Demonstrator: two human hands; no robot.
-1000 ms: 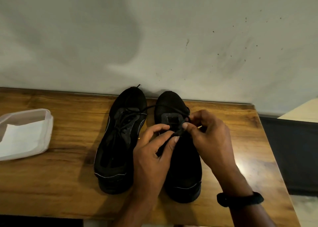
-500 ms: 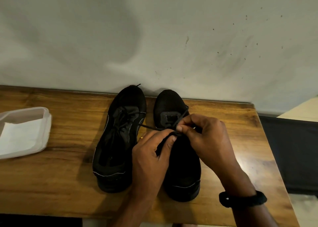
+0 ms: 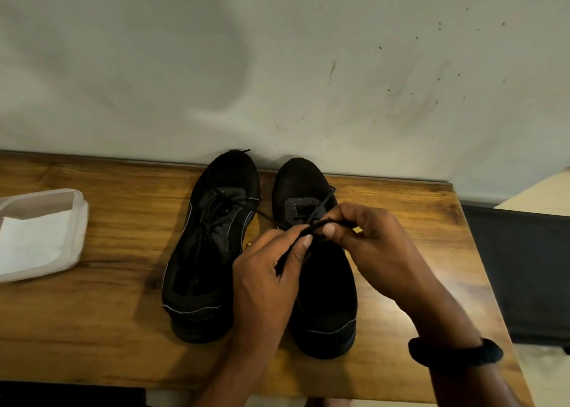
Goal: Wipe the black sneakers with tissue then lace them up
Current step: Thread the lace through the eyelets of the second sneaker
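Two black sneakers stand side by side on the wooden table (image 3: 108,329), toes to the wall. The left sneaker (image 3: 212,246) is laced. Over the middle of the right sneaker (image 3: 324,298) both hands work a black shoelace (image 3: 317,209). My left hand (image 3: 268,270) pinches the lace between thumb and forefinger. My right hand (image 3: 370,240) pinches the same lace just beside it, thumb on top. One strand runs up to the eyelets near the toe, another trails left toward the laced sneaker. The hands hide the right sneaker's tongue.
A white plastic tub (image 3: 77,240) with white tissue (image 3: 30,243) in it sits at the table's left edge. The wall runs right behind the sneakers' toes. The table ends at the right, beside a dark surface (image 3: 524,267).
Both hands have lifted the lace slightly and drawn it tighter over the right sneaker. My right thumb now lies on top of the lace. The sneakers have not moved.
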